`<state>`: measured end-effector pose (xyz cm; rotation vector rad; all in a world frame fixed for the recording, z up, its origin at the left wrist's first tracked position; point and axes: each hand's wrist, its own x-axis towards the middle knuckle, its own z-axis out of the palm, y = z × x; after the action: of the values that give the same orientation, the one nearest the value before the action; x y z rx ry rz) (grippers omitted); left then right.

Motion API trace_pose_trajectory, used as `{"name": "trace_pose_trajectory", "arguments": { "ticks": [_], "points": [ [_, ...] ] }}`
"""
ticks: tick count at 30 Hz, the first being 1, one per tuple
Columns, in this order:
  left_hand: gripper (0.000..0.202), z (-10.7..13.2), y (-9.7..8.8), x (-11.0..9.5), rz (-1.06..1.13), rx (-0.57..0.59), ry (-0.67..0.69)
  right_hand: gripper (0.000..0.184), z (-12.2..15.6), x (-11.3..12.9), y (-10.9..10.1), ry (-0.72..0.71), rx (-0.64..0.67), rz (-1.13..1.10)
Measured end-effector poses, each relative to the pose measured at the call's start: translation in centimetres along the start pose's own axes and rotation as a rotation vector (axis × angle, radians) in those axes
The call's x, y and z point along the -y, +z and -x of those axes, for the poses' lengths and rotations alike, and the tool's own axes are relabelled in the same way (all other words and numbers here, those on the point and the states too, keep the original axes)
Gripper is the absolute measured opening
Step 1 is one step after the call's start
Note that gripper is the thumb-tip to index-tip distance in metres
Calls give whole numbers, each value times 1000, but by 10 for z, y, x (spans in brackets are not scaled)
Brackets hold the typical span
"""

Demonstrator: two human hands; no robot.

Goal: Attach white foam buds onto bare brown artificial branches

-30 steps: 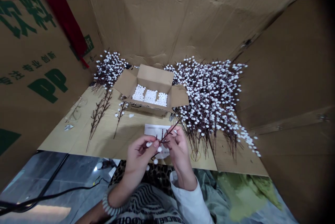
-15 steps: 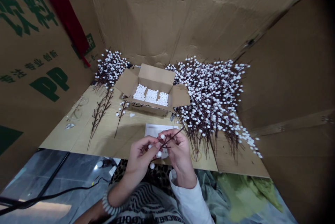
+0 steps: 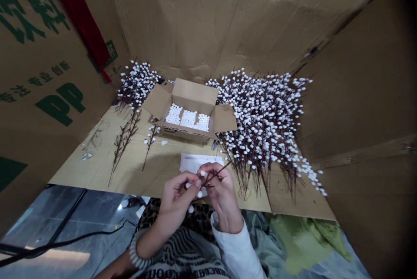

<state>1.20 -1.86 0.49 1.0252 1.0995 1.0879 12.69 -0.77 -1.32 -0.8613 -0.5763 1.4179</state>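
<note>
Between my hands, at the table's front edge, is a brown artificial berry branch [image 3: 215,173] with several white berries on its left part. My left hand [image 3: 178,194] is closed on it, thumb and fingers pinching near the berries. My right hand [image 3: 224,196] is closed round the twigs on the other side, its fingertips partly hidden behind the branch. Whether a loose berry sits in the right fingers I cannot make out. Beneath the hands lies a white sheet of paper [image 3: 192,161]. Beyond it an open cardboard box [image 3: 187,135] holds white foam berries [image 3: 189,119] in three groups.
A large heap of white-berried branches [image 3: 260,118] lies to the right, a smaller bunch [image 3: 138,83] at the back left. Bare brown branches [image 3: 125,137] and a partly berried sprig [image 3: 150,142] lie left of the box. Cardboard walls [image 3: 228,22] enclose the table.
My hands and the branch stay nearly in place. The left hand has shifted slightly to the right, and the branch's berries have moved a little with it.
</note>
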Motion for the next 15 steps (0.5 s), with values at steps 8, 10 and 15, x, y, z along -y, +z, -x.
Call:
{"name": "trace_pose_trajectory", "arguments": {
  "ticks": [8, 10, 15],
  "points": [
    [17, 2, 0, 1, -6, 43, -6, 12, 0, -2, -4, -4, 14, 20],
    [17, 3, 1, 0, -2, 49, 9, 11, 0, -1, -5, -12, 46, 30],
    [16, 6, 2, -3, -11, 55, 44, 10, 1, 1, -6, -24, 68, 38]
  ]
}}
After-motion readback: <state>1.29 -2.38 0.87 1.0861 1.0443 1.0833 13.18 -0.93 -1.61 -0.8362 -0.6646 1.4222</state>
